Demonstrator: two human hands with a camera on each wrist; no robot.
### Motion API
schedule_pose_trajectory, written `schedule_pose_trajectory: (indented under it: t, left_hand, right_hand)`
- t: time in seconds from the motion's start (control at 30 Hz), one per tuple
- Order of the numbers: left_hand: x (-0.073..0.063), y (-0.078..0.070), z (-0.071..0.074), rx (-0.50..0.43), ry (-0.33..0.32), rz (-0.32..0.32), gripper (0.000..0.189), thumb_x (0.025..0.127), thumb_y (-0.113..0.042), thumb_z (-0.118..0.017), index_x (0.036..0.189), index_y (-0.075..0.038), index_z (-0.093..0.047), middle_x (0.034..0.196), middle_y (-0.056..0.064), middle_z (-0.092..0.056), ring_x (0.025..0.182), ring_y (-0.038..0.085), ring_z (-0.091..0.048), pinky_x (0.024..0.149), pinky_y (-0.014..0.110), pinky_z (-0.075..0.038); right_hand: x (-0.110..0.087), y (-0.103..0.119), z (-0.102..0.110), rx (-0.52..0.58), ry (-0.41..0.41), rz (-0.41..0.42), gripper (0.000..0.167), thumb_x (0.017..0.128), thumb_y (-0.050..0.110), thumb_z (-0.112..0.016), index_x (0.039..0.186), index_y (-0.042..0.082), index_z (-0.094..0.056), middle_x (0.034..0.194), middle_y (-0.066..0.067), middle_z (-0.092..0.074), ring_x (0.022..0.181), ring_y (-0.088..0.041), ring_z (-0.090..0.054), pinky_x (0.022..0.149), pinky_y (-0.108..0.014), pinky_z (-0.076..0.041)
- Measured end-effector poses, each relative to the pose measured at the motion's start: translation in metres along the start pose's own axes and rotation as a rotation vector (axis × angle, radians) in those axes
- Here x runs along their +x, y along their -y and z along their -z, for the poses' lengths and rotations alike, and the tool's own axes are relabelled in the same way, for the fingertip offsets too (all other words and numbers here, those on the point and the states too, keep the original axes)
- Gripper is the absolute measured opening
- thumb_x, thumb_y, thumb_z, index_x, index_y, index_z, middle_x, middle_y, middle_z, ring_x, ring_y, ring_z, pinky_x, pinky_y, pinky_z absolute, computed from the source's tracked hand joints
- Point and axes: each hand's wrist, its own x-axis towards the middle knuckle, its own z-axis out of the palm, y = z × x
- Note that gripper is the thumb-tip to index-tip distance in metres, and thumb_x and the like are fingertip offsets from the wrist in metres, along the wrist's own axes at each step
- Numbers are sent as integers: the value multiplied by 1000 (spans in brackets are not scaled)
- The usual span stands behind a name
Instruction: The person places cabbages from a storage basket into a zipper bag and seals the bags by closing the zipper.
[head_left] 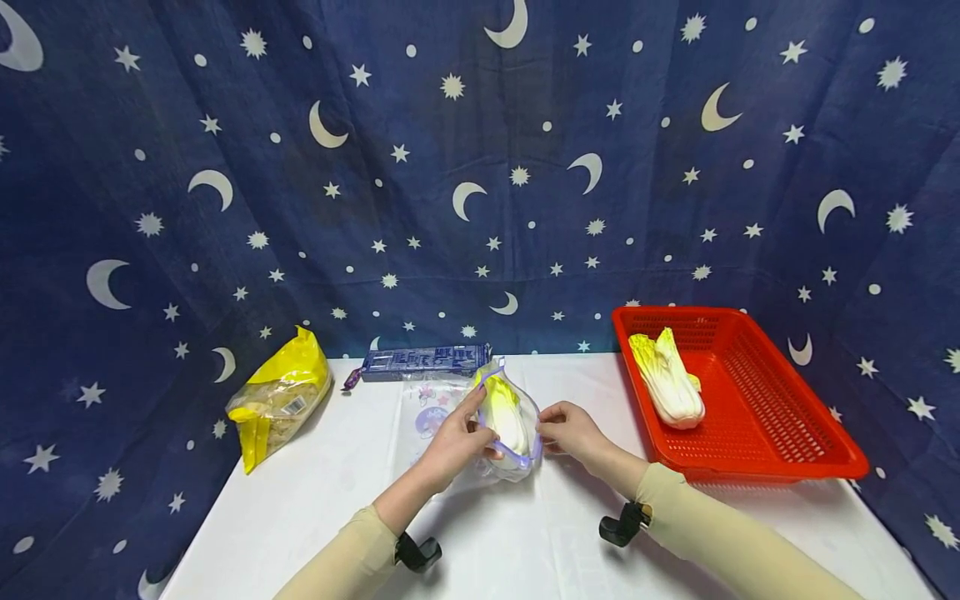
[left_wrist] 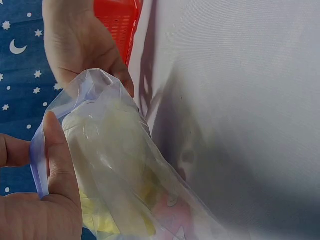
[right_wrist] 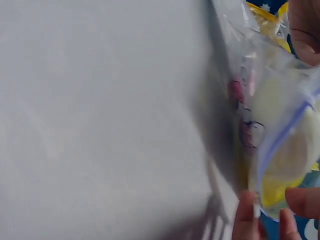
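Observation:
A clear zip bag point(head_left: 534, 417) with a purple strip round its mouth holds a small napa cabbage point(head_left: 504, 421), white stalk towards me and yellow leaves away. My left hand point(head_left: 453, 446) pinches the left side of the mouth, its thumb over the purple strip point(left_wrist: 37, 167) in the left wrist view. On the opposite side, my right hand point(head_left: 572, 432) pinches the bag's edge between thumb and fingers. The mouth gapes between both hands. Pink cartoon prints point(right_wrist: 250, 132) show on the bag's side in the right wrist view.
Printed clear plastic point(head_left: 429, 417) lies flat left of the bag. Behind is a dark blue box point(head_left: 423, 362) with a purple-wrapped piece point(head_left: 352, 379) beside it. A yellow snack bag point(head_left: 281, 400) stands left. A red basket point(head_left: 750, 467) at right holds another napa cabbage point(head_left: 667, 383).

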Motion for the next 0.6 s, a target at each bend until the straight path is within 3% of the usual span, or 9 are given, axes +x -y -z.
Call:
schedule_pose_trajectory:
  t: [0.27, 0.47, 0.6]
  left_hand:
    - [-4, -7, 4, 23, -43, 16, 84, 84, 6, -55, 161, 0, -24, 169, 11, -18, 86, 18, -57, 71, 32, -63]
    - [-8, -19, 16, 43, -96, 13, 67, 98, -3, -53, 159, 4, -27, 165, 22, -22, 80, 18, -67, 69, 32, -63]
    - [-9, -27, 26, 80, -93, 17, 64, 100, -5, -51, 159, 4, -28, 164, 25, -23, 78, 20, -69, 70, 33, -64]
  right_hand:
    - [4, -1, -9, 13, 13, 63, 18, 85, -11, -66, 103, -11, -63, 79, -12, -61, 60, -18, -60, 57, -36, -62]
    - [4, 21, -8, -75, -16, 125, 31, 83, -10, -62, 113, -11, -69, 92, -16, -67, 59, -16, -59, 55, -31, -59]
    - [2, 38, -5, -124, -35, 150, 43, 81, -7, -59, 123, -10, -68, 106, -20, -68, 57, -15, -56, 53, -27, -55]
